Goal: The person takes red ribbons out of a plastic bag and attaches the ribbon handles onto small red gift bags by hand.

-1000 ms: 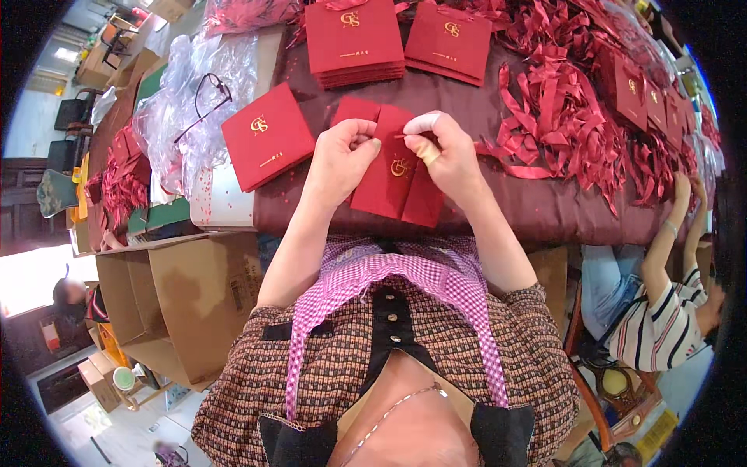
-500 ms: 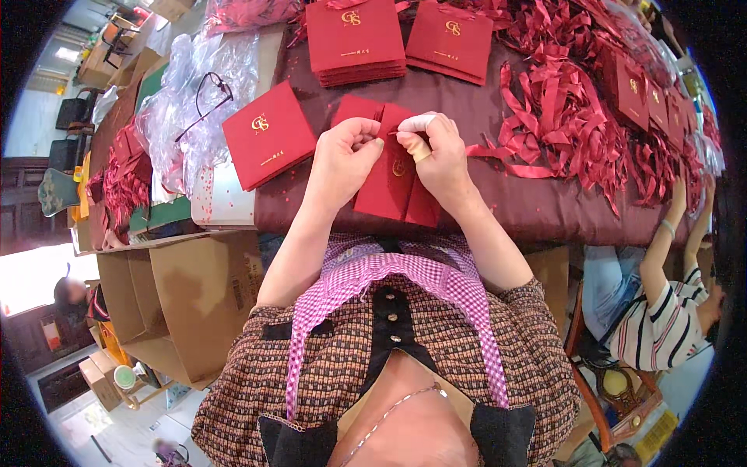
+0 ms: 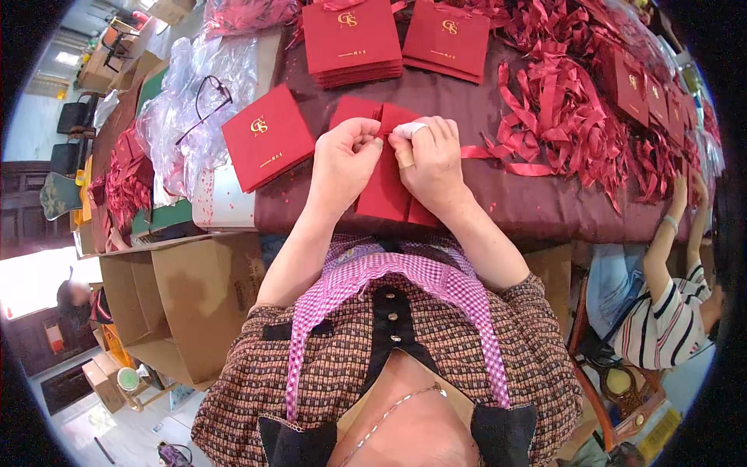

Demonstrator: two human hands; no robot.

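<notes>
A red paper gift bag [image 3: 383,194] lies at a slant on the table in front of me, its folded side panels showing. My left hand [image 3: 344,162] is closed, thumb and fingertips pinching the bag near its upper middle. My right hand [image 3: 433,162] is closed just beside it, its fingertips together at the bag's edge; whatever they pinch is hidden. White tape wraps one right finger, and a yellowish band is on the thumb. Left of my hands lie flat red bags [image 3: 268,138] with a gold emblem.
Stacked red bags [image 3: 354,47] and another pile [image 3: 447,39] lie beyond my hands. Tangled red ribbons [image 3: 556,132] cover the right side. Eyeglasses [image 3: 206,109] rest on clear plastic [image 3: 175,148]. A cardboard box [image 3: 198,300] stands lower left. A co-worker [image 3: 661,319] works at right.
My right hand has turned and its fingers have closed further over the bag, covering its gold emblem. My left hand stays nearly in place. The co-worker's arms have shifted slightly.
</notes>
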